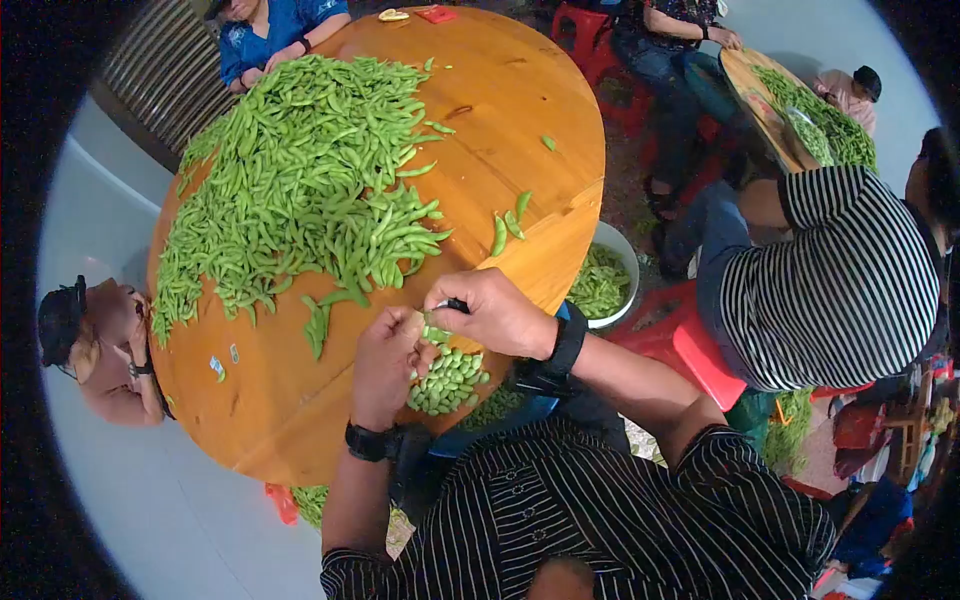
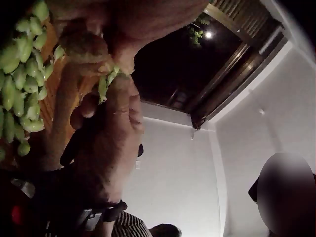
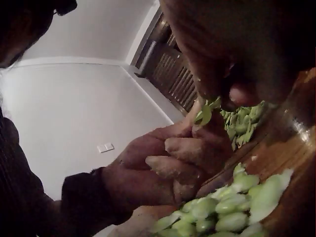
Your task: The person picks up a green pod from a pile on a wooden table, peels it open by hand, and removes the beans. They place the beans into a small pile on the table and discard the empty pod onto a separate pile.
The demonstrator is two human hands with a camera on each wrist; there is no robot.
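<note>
Over the near edge of the table, my two hands meet at a green bean pod (image 1: 433, 332). My left hand (image 1: 385, 365) pinches it between thumb and fingers, and my right hand (image 1: 495, 312) pinches its other end from the right. In the right wrist view the pod (image 3: 207, 113) sticks up at the left hand's fingertips; the fingers partly hide it. Just beneath the hands lies a small heap of shelled green beans (image 1: 450, 385), also seen as pale beans (image 3: 232, 205) in the right wrist view.
A big heap of unshelled pods (image 1: 300, 180) covers much of the round wooden table (image 1: 510, 90). Several loose pods (image 1: 508, 225) lie to its right. A white bucket (image 1: 628, 270) of pods stands right of the table, near a red stool (image 1: 690, 335). Other people sit around.
</note>
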